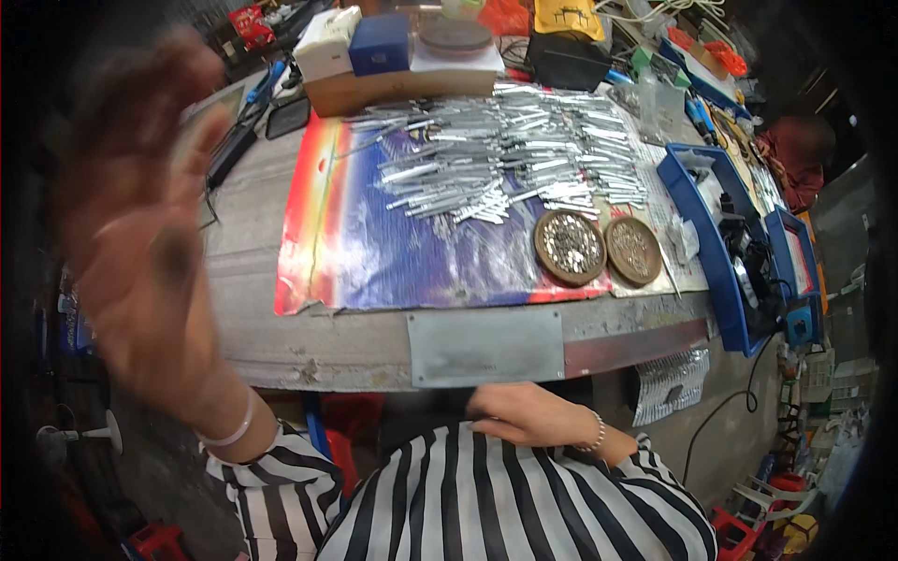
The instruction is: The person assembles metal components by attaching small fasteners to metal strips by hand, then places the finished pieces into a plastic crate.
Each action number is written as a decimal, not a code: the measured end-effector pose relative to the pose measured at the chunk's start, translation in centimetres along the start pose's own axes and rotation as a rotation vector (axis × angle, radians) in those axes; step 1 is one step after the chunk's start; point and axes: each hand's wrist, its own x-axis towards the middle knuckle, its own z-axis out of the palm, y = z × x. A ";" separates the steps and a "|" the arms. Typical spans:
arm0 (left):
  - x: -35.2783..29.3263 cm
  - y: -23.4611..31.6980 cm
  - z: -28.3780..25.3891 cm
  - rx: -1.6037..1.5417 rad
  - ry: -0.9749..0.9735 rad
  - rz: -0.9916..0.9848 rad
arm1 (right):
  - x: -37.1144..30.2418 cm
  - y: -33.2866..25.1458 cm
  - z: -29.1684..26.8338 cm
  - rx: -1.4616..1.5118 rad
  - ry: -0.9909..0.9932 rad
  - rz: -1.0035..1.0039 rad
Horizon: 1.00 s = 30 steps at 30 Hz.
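Note:
My left hand (pixel 140 234) is raised at the left, close to the camera and blurred. Its fingers point up, stretched out, and nothing shows in its grasp; a dark smudge marks the palm. Against my striped shirt, just below the table's front edge, is my right hand (pixel 533 414). Its fingers bend inward and blur, so their tips are hidden. The nearest thing to it is a grey metal plate (pixel 486 349) at the table edge. Farther back, many thin silvery metal strips (pixel 514 154) lie in rows on a colourful printed sheet (pixel 374 266).
Two round brown dishes (pixel 571 248) of small shiny pieces sit right of centre. A long blue bin (pixel 711 252) with dark items stands at the right. Boxes (pixel 379 45) line the back. A perforated silvery sheet (pixel 671 385) hangs off the front edge. Another person (pixel 795 159) is at the far right.

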 end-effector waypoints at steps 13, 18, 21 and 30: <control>-12.6 -27.2 4.2 0.994 -0.335 -0.418 | -3.2 5.3 -0.5 -0.426 0.900 -0.025; -11.5 -27.6 5.3 1.148 -0.576 -0.381 | -2.6 5.6 -0.2 -0.485 0.950 -0.051; -11.4 -27.2 4.7 1.216 -0.658 -0.367 | -2.7 5.5 -0.3 -0.505 0.916 -0.053; -11.9 -15.7 6.1 0.677 -0.358 -0.546 | -2.8 5.6 -0.2 -0.547 0.930 -0.038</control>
